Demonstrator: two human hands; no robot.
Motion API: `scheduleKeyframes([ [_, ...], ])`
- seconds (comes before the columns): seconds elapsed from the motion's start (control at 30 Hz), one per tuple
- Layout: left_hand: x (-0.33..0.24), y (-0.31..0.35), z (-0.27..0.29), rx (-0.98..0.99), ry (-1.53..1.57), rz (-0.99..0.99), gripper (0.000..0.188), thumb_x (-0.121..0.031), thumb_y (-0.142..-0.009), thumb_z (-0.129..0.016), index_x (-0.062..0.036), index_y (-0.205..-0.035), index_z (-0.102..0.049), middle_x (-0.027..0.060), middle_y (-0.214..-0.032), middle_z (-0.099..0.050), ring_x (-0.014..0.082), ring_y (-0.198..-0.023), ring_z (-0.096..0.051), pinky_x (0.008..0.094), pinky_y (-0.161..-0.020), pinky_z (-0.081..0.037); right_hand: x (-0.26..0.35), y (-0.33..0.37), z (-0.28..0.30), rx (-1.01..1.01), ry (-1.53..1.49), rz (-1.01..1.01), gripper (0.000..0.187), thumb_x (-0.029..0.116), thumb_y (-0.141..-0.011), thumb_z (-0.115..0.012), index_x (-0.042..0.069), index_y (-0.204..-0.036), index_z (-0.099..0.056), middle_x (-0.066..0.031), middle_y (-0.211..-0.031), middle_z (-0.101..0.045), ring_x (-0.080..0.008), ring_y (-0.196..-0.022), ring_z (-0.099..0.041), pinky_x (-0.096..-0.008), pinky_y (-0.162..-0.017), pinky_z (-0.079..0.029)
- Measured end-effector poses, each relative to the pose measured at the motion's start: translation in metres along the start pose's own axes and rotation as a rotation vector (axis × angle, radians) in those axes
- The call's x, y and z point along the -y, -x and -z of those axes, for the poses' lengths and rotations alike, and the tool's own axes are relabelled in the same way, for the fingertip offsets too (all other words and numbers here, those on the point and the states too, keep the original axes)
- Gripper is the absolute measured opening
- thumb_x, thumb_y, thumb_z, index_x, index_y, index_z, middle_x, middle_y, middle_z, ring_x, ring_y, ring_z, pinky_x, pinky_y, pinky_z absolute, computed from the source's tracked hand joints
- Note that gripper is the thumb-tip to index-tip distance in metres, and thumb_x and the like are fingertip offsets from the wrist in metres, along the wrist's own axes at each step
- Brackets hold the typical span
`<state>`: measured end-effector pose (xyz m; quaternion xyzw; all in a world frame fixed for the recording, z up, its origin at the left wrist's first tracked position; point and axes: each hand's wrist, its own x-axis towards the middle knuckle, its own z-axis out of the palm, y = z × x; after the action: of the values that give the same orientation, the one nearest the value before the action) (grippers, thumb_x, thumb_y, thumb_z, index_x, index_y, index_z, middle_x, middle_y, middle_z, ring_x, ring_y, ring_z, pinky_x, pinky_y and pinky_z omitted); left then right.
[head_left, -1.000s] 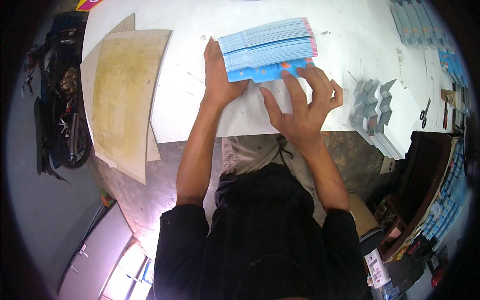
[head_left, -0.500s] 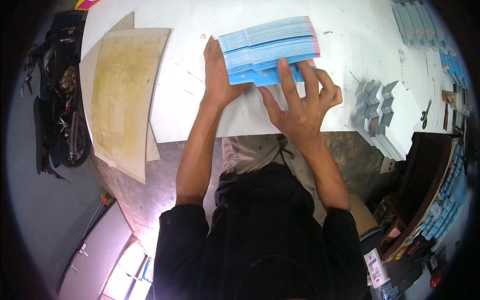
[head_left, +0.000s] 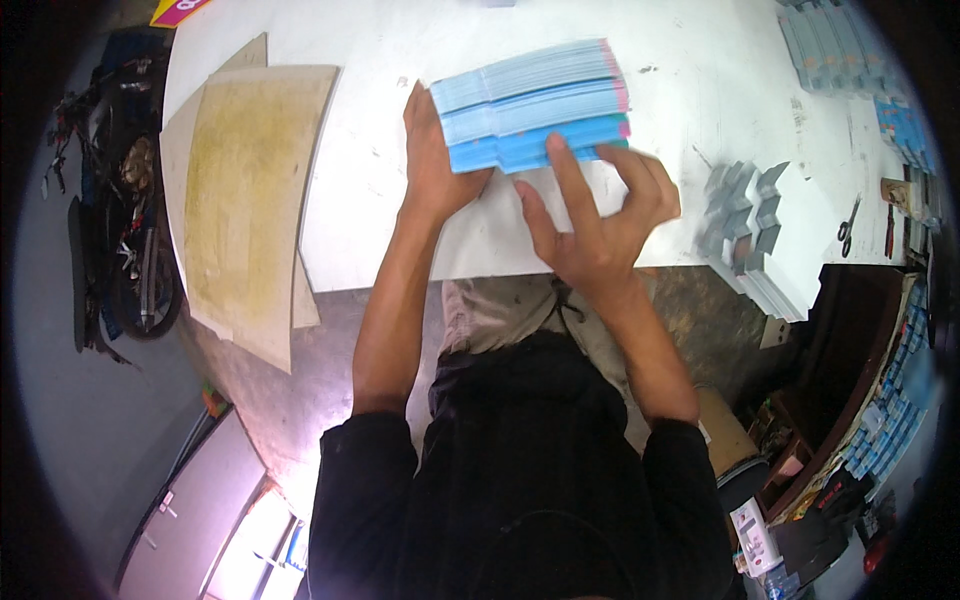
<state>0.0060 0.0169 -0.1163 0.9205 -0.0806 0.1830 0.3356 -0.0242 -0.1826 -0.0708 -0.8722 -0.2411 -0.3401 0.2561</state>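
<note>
We had a thick stack of blue paper cards (head_left: 528,92) in front of us, over the middle of the white table (head_left: 375,205), a little way in from its near edge. The cards stood packed face to face with their edges turned up, pale blue along most of their length and pink at the right end. The nearest few showed a brighter blue and leaned toward us.

Our left hand (head_left: 432,165) was cupped at the left end of the stack, its fingers pointing away from us along that end and its thumb running by the near side. Part of this hand was hidden behind the cards, so we could not tell how tightly it closed on them.

Our right hand (head_left: 603,225) was open, its fingers bent and spread, with the index fingertip against the bright blue cards and the thumb apart, just short of the near edge. We had nothing clasped in it.

To our left lay large cardboard sheets (head_left: 255,185), overlapping, their near corners jutting past the table edge. To our right we had a pile of notched grey-and-white card pieces (head_left: 745,222), with scissors (head_left: 847,230) beyond it. At the far right corner stood more grey stacks (head_left: 830,48).
</note>
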Motion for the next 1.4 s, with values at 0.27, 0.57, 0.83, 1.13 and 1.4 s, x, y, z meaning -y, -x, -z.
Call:
scheduleKeyframes([
  [0.27, -0.001, 0.001, 0.000, 0.084, 0.089, 0.114, 0.043, -0.018, -0.079, -0.077, -0.0117, -0.122, -0.074, 0.0129, -0.126, -0.071, 0.0389, -0.127, -0.055, 0.0588, -0.123, -0.024, -0.003, -0.010, 0.000, 0.052, -0.016, 0.044, 0.062, 0.029, -0.076, -0.086, 0.014, -0.132, -0.064, -0.0093, -0.127, -0.059, -0.0286, -0.122, -0.053, -0.0497, -0.101, -0.024],
  [0.57, -0.003, -0.004, 0.000, 0.039, -0.008, -0.004, 0.055, -0.023, -0.070, -0.088, -0.0096, -0.121, -0.073, 0.0140, -0.124, -0.068, 0.0384, -0.125, -0.054, 0.0593, -0.122, -0.025, 0.000, -0.005, -0.003, 0.140, 0.087, 0.009, 0.080, 0.035, -0.076, -0.086, 0.017, -0.149, -0.057, -0.0098, -0.137, -0.057, -0.0268, -0.124, -0.045, -0.0490, -0.093, -0.023],
  [0.83, 0.002, -0.003, 0.000, 0.046, -0.032, -0.002, 0.055, -0.019, -0.068, -0.088, -0.0091, -0.119, -0.073, 0.0129, -0.120, -0.067, 0.0378, -0.121, -0.055, 0.0599, -0.123, -0.025, 0.000, -0.005, 0.000, 0.144, 0.096, 0.034, 0.076, 0.038, -0.080, -0.086, 0.016, -0.147, -0.059, -0.0104, -0.134, -0.057, -0.0278, -0.125, -0.044, -0.0484, -0.094, -0.023],
  [1.13, 0.002, -0.002, 0.001, 0.062, -0.064, -0.034, 0.050, -0.018, -0.072, -0.085, -0.0099, -0.120, -0.073, 0.0129, -0.119, -0.068, 0.0371, -0.124, -0.054, 0.0594, -0.122, -0.025, -0.006, -0.012, -0.001, 0.062, 0.019, 0.067, 0.072, 0.038, -0.080, -0.086, 0.017, -0.144, -0.062, -0.0106, -0.125, -0.057, -0.0265, -0.125, -0.045, -0.0488, -0.095, -0.022],
  [1.4, -0.003, -0.003, 0.001, 0.040, 0.063, 0.064, 0.051, -0.019, -0.072, -0.086, -0.0084, -0.120, -0.073, 0.0137, -0.122, -0.067, 0.0374, -0.124, -0.054, 0.0597, -0.122, -0.024, -0.002, -0.010, -0.005, 0.120, 0.087, 0.027, 0.077, 0.037, -0.077, -0.087, 0.017, -0.147, -0.060, -0.0092, -0.135, -0.058, -0.0262, -0.125, -0.045, -0.0477, -0.095, -0.021],
])
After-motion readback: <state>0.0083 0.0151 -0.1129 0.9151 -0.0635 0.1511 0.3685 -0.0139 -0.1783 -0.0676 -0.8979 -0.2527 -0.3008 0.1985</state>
